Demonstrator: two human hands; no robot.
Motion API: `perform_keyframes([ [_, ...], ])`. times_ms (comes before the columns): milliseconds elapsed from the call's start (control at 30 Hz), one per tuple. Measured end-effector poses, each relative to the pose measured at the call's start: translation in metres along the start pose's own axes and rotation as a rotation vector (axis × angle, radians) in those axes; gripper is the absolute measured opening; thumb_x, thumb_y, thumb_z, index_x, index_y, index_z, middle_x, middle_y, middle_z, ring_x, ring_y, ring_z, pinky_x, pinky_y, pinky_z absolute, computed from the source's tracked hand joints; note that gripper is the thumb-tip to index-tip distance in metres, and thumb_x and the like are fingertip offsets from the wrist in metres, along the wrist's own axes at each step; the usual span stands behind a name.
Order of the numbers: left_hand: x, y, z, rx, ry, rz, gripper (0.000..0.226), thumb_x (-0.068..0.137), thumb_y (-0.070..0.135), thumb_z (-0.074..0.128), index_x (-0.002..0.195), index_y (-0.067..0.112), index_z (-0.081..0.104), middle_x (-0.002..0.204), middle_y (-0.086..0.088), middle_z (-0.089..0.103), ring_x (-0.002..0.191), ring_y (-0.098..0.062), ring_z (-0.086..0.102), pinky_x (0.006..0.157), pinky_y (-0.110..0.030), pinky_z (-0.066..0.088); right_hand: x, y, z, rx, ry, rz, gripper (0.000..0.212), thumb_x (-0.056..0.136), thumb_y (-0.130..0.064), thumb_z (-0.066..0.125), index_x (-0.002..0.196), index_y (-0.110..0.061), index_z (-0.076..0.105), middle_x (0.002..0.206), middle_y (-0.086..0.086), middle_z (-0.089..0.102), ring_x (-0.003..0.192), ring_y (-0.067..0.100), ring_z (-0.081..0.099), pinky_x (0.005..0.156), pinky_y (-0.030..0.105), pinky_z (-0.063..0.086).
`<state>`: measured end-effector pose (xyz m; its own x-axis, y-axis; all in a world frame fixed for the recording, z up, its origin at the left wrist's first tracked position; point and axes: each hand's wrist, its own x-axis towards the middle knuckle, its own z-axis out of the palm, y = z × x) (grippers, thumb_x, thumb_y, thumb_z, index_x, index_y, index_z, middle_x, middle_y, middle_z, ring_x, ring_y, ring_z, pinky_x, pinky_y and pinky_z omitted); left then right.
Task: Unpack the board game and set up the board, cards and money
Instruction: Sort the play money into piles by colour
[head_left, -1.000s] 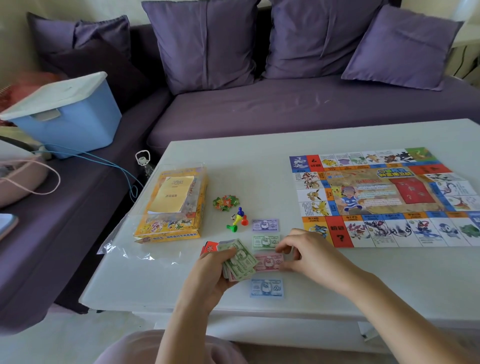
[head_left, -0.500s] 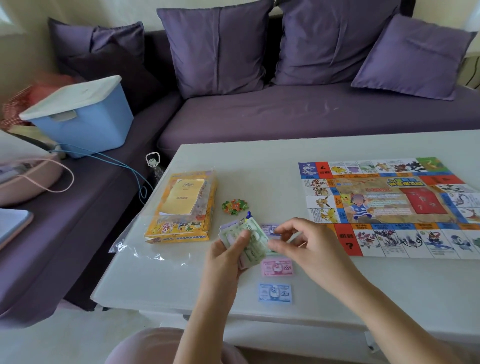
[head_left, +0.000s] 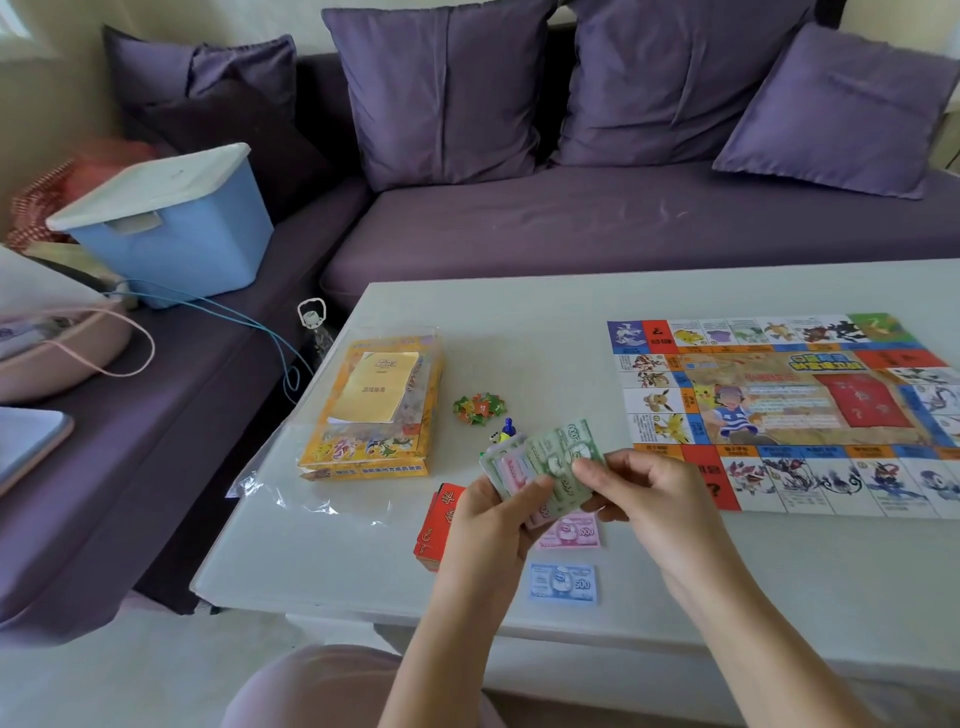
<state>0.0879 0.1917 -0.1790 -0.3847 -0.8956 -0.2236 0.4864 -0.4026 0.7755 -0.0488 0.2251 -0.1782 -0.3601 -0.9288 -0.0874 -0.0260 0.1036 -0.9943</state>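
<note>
Money (head_left: 545, 465): fanned wad, lower middle of the frame, held just over the table (head_left: 519, 332)
Left hand (head_left: 488, 525): wrapped round the wad, thumb on top
Right hand (head_left: 644, 493): pinching the wad's top note
Laid out: pink note (head_left: 571, 531) and blue note (head_left: 563, 583), flat below the hands
Tip: I'd peel one note at a time with the thumb clamped down, then drop it by colour
Around: board (head_left: 779, 410) open at right, box (head_left: 374, 410) at left, red cards (head_left: 439, 519) by the left wrist
In the way: pawns (head_left: 506, 428) right behind the wad, easy to knock
</note>
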Motion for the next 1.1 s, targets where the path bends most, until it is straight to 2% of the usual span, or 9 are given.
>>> perform_keyframes([
  [233,0.003,-0.003,-0.001,0.102,0.117,0.072,0.017,0.08,-0.005,0.061,0.096,-0.004,0.064,0.088,-0.018,0.072,0.081,-0.028,0.071,0.067,-0.029,0.058,-0.003,-0.001,-0.001,0.202,-0.017,0.09,0.014,0.075,-0.016,0.074,0.082,-0.003,0.073,0.068,0.013,0.07,0.058,0.014,0.065,0.054,0.017,0.051],
  [433,0.003,-0.004,-0.002,0.146,0.189,0.143,0.015,0.071,0.001,0.069,0.085,0.005,0.07,0.085,-0.015,0.073,0.079,-0.025,0.071,0.071,-0.03,0.058,-0.005,-0.001,-0.005,0.275,-0.001,0.087,0.009,0.078,-0.012,0.072,0.082,-0.003,0.071,0.064,0.009,0.069,0.06,0.015,0.066,0.053,0.017,0.051],
  [533,0.004,-0.003,-0.004,0.104,0.233,0.104,0.017,0.076,-0.002,0.067,0.092,0.003,0.068,0.087,-0.014,0.073,0.08,-0.023,0.072,0.069,-0.028,0.058,-0.004,-0.002,-0.009,0.284,0.012,0.098,0.009,0.086,-0.007,0.065,0.092,-0.001,0.067,0.077,0.012,0.072,0.065,0.02,0.07,0.049,0.018,0.05],
  [633,0.006,-0.001,-0.004,0.056,0.251,0.059,0.019,0.081,-0.006,0.063,0.099,0.0,0.065,0.089,-0.015,0.073,0.079,-0.022,0.072,0.064,-0.025,0.058,-0.004,-0.003,-0.018,0.21,-0.022,0.061,0.007,0.087,-0.003,0.062,0.094,0.0,0.063,0.081,0.013,0.073,0.068,0.022,0.07,0.053,0.021,0.052],
  [767,0.006,-0.002,-0.004,0.083,0.247,0.03,0.022,0.081,-0.007,0.063,0.101,0.0,0.064,0.089,-0.015,0.073,0.08,-0.024,0.072,0.068,-0.029,0.059,-0.002,-0.002,-0.033,0.065,-0.075,-0.031,0.006,0.081,-0.007,0.069,0.088,-0.007,0.069,0.064,-0.002,0.065,0.064,0.012,0.056,0.062,0.019,0.044],
  [900,0.005,-0.003,-0.004,0.121,0.223,-0.001,0.021,0.078,-0.008,0.064,0.098,-0.002,0.064,0.087,-0.016,0.073,0.08,-0.026,0.072,0.073,-0.032,0.059,-0.001,-0.005,-0.04,0.008,-0.089,-0.075,0.024,0.077,-0.043,0.066,0.083,-0.022,0.073,0.061,-0.008,0.051,0.066,0.012,0.046,0.071,0.027,0.038],
  [933,0.005,-0.003,-0.004,0.141,0.217,-0.009,0.019,0.078,-0.008,0.065,0.096,-0.002,0.064,0.087,-0.016,0.073,0.081,-0.028,0.072,0.076,-0.035,0.059,-0.001,-0.005,-0.041,-0.024,-0.097,-0.086,0.023,0.079,-0.043,0.065,0.084,-0.022,0.073,0.063,-0.006,0.053,0.067,0.012,0.049,0.072,0.028,0.041],
  [1033,0.004,-0.005,-0.002,0.212,0.181,-0.027,0.016,0.078,-0.007,0.066,0.093,0.0,0.066,0.089,-0.017,0.073,0.085,-0.03,0.071,0.082,-0.038,0.057,0.001,-0.003,-0.045,-0.191,-0.138,-0.102,0.011,0.092,-0.018,0.058,0.088,-0.021,0.069,0.076,-0.003,0.067,0.073,0.01,0.06,0.076,0.024,0.048],
  [1100,0.003,-0.006,0.0,0.244,0.153,-0.028,0.015,0.079,-0.006,0.066,0.089,0.004,0.067,0.089,-0.015,0.074,0.084,-0.029,0.071,0.081,-0.038,0.057,0.0,-0.005,-0.047,-0.296,-0.172,-0.108,0.012,0.093,-0.02,0.058,0.09,-0.02,0.069,0.082,-0.005,0.071,0.076,0.007,0.063,0.08,0.028,0.049],
])
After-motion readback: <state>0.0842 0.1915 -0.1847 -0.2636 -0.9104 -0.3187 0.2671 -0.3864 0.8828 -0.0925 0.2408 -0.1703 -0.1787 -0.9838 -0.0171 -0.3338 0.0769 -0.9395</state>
